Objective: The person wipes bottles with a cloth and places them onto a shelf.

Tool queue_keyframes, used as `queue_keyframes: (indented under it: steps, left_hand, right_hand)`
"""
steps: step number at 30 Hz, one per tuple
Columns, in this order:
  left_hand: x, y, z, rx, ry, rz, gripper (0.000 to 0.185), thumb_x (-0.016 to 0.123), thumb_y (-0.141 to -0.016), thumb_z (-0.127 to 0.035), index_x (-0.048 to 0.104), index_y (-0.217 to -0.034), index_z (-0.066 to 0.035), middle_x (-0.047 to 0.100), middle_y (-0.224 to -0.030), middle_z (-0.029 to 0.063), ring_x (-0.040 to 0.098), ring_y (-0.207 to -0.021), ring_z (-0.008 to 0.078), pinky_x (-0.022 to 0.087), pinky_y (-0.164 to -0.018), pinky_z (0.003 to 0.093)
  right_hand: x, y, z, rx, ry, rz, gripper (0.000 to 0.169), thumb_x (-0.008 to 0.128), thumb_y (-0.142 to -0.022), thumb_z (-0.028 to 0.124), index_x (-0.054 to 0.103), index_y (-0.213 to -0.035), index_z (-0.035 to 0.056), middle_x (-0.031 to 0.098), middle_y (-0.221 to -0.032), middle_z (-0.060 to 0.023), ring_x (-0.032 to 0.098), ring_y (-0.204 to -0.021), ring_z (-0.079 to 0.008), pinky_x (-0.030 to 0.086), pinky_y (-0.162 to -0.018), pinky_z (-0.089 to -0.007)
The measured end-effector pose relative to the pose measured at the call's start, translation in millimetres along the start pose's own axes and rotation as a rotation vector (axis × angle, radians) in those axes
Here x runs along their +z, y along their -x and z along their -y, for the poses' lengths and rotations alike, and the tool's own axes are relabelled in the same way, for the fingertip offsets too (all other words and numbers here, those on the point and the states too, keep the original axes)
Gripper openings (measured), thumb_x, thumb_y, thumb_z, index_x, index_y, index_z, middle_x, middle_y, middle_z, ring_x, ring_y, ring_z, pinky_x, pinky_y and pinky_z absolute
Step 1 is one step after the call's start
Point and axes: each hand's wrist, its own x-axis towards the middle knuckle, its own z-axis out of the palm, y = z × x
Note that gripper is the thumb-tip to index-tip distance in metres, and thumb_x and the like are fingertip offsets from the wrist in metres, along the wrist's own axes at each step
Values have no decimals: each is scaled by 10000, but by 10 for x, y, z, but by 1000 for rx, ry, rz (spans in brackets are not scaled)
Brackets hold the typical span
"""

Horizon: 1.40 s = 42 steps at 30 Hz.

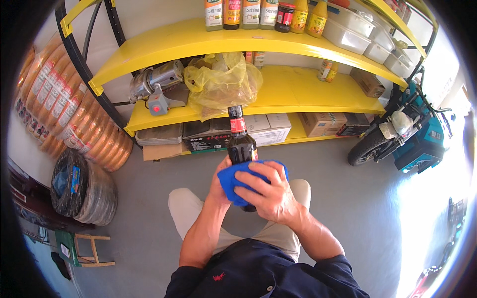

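Observation:
A dark glass sauce bottle with a red neck label stands roughly upright before my chest, its cap towards the shelves. My left hand grips the bottle from the left side, its fingers partly hidden behind the bottle and cloth. Folded over the bottle's lower body is a blue cloth. My right hand presses that cloth against the bottle with its fingers spread across it. The bottle's base shows below the cloth, between my hands.
Ahead stands a yellow metal shelf unit with bottles, plastic tubs, a yellow plastic bag, a motorised machine and cartons. Wrapped coils and a small stool are left; a motorbike stands right.

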Motion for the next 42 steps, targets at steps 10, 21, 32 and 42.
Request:
queue_keyframes:
  steps: [10, 21, 32, 42]
  left_hand:
    - [145, 116, -4, -229, -41, 165, 608, 385, -1076, -492, 478, -1493, -59, 614, -1402, 160, 631, -1264, 303, 547, -1048, 448]
    - [100, 135, 53, 9, -93, -151, 564, 365, -1087, -416, 489, -1478, -28, 583, -1432, 173, 613, -1274, 304, 497, -1101, 467]
    - [104, 149, -49, 30, -95, 14, 655, 509, -1061, -523, 465, -1482, -23, 627, -1314, 157, 666, -1179, 291, 577, -1006, 469]
    - [-98, 203, 27, -128, -133, 91, 674, 371, -1068, -607, 459, -1519, -115, 564, -1480, 123, 605, -1315, 286, 543, -1064, 433]
  right_hand:
    - [-136, -430, -379, 136, -90, -77, 408, 652, -693, -66, 751, -1061, 80, 674, -1280, -107, 582, -1195, -388, 510, -1007, -476]
    - [32, 111, 31, 138, -43, 24, 369, 684, -698, 56, 765, -1051, 126, 668, -1297, -67, 580, -1211, -345, 487, -975, -488]
    - [58, 411, 238, 61, -128, 43, 370, 705, -681, 99, 762, -1046, 107, 670, -1292, -56, 570, -1222, -317, 472, -1013, -490]
    - [-70, -439, -326, 144, -193, -109, 438, 612, -675, -126, 739, -1054, 53, 655, -1294, -141, 583, -1192, -402, 502, -1015, -483]
